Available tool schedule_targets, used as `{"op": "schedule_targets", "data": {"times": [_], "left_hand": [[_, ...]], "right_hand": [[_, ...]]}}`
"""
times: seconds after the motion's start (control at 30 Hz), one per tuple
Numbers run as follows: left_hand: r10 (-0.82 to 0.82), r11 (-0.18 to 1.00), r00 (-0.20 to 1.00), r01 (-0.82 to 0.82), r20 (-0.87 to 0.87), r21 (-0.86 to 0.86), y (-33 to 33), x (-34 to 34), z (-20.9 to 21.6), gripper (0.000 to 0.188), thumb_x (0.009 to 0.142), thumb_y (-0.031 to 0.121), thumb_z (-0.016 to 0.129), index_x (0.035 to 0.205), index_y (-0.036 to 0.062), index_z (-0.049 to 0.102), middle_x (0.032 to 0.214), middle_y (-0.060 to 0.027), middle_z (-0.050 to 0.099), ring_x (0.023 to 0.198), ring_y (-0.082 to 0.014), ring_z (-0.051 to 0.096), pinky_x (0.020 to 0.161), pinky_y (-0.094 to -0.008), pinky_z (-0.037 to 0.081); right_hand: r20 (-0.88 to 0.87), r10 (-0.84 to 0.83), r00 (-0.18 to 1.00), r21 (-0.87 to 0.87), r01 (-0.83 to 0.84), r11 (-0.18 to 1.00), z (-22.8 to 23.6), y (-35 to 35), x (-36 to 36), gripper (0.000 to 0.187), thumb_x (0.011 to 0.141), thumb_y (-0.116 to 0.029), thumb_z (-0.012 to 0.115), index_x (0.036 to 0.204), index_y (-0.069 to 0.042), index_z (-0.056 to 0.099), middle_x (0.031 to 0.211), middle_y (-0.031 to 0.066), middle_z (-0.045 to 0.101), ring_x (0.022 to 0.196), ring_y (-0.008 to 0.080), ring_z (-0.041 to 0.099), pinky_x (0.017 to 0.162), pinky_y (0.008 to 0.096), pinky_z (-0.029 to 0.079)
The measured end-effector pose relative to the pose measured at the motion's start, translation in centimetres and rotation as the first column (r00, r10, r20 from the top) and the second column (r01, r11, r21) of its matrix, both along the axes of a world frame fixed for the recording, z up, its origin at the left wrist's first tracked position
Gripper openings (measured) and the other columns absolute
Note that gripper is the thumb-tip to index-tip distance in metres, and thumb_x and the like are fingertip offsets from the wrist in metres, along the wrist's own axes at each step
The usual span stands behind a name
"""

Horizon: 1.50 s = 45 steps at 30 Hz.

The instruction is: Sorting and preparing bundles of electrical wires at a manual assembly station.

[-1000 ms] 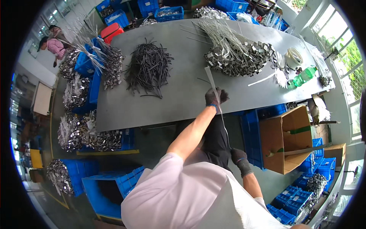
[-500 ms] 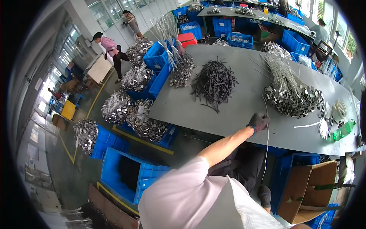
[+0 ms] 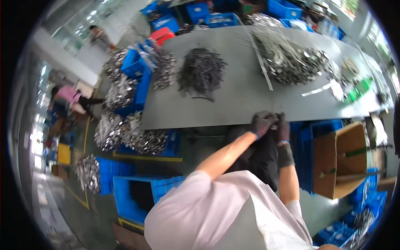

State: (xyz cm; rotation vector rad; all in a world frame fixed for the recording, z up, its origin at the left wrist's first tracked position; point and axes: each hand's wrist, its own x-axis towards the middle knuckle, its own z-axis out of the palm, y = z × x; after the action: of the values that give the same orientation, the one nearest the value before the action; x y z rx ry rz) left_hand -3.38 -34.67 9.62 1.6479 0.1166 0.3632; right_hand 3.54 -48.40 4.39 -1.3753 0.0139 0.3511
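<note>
My two dark-gloved hands are close together at the front edge of the grey table. My left hand is closed, fingertips toward the right hand. My right hand is closed beside it, its fingers bunched. A small pale glint shows between them, too blurred to name. Beyond the hands, a pale flat strip stretches across the table toward the back; no link to my hands can be seen. A heap of short dark strips lies left of centre. A large bundle of pale cables with metal ends lies back right.
A green bottle and a white coil stand at the table's right. Below right are a cardboard box and a blue crate. An open blue crate stands lower left. A person in pink is at far left.
My left hand has moved nearer, to the table's front edge, and my right hand has come up from below to meet it. The thin cord hanging between them no longer shows. The view has turned.
</note>
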Motion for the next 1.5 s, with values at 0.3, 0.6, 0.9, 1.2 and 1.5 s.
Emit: {"op": "schedule_targets", "data": {"times": [0.3, 0.6, 0.9, 1.2, 1.5], "left_hand": [[0.005, 0.961, 0.935, -0.102, -0.353, -0.255, 8.7, 3.7, -5.3, 0.022, 0.095, 0.023, 0.068, 0.093, 0.0021, 0.075, 0.08, -0.0058, 0.072, 0.075, -0.0086, 0.064, 0.068, -0.0266, 0.052], [0.586, 0.71, 0.715, -0.228, -0.38, 0.666, 21.8, 7.3, -7.6, 0.048, 0.091, 0.046, 0.052, 0.095, 0.0016, 0.071, 0.096, -0.03, 0.068, 0.091, -0.0505, 0.065, 0.075, -0.0573, 0.052], [0.729, 0.639, 0.339, -0.028, -0.594, 0.769, 30.2, 4.3, -8.8, 0.047, 0.082, 0.045, 0.064, 0.104, 0.0046, 0.074, 0.106, -0.0238, 0.071, 0.102, -0.0415, 0.069, 0.084, -0.0506, 0.055], [0.669, 0.666, 0.394, 0.06, -0.631, 0.744, 30.6, 1.9, -8.3, 0.049, 0.078, 0.039, 0.067, 0.108, 0.0016, 0.072, 0.112, -0.0257, 0.069, 0.108, -0.0446, 0.066, 0.091, -0.0509, 0.054], [0.166, 0.649, 0.751, -0.571, -0.639, -0.502, 32.8, 0.4, -16.1, 0.016, 0.086, 0.022, 0.073, 0.086, 0.0065, 0.066, 0.078, -0.0074, 0.068, 0.058, -0.0179, 0.062, 0.051, -0.0359, 0.054]], "right_hand": [[0.437, 0.377, 0.817, -0.57, -0.072, 0.818, 0.6, 9.1, 3.0, 0.07, 0.084, -0.029, 0.073, 0.141, -0.004, 0.041, 0.114, 0.028, 0.064, 0.098, 0.0451, 0.065, 0.082, 0.0501, 0.054], [0.309, 0.362, 0.879, -0.926, 0.19, 0.327, 1.1, 6.2, 23.4, 0.062, 0.091, -0.033, 0.061, 0.148, -0.02, 0.04, 0.149, 0.0254, 0.043, 0.115, 0.0513, 0.058, 0.098, 0.055, 0.049], [0.25, 0.255, 0.934, -0.966, 0.224, 0.128, -3.6, 3.7, 24.8, 0.053, 0.091, -0.04, 0.061, 0.135, -0.01, 0.056, 0.126, 0.0258, 0.061, 0.102, 0.0454, 0.064, 0.086, 0.0542, 0.053], [-0.194, 0.035, 0.98, -0.154, -0.065, 0.986, 0.2, -4.5, 3.4, 0.025, 0.102, -0.021, 0.056, 0.118, -0.004, 0.062, 0.096, 0.0075, 0.069, 0.083, 0.0112, 0.065, 0.066, 0.0273, 0.054], [-0.298, 0.788, 0.539, -0.756, -0.637, 0.149, -22.7, -32.0, -18.1, 0.021, 0.092, -0.02, 0.057, 0.096, -0.005, 0.071, 0.098, 0.0248, 0.07, 0.091, 0.0449, 0.067, 0.075, 0.0514, 0.054]]}}
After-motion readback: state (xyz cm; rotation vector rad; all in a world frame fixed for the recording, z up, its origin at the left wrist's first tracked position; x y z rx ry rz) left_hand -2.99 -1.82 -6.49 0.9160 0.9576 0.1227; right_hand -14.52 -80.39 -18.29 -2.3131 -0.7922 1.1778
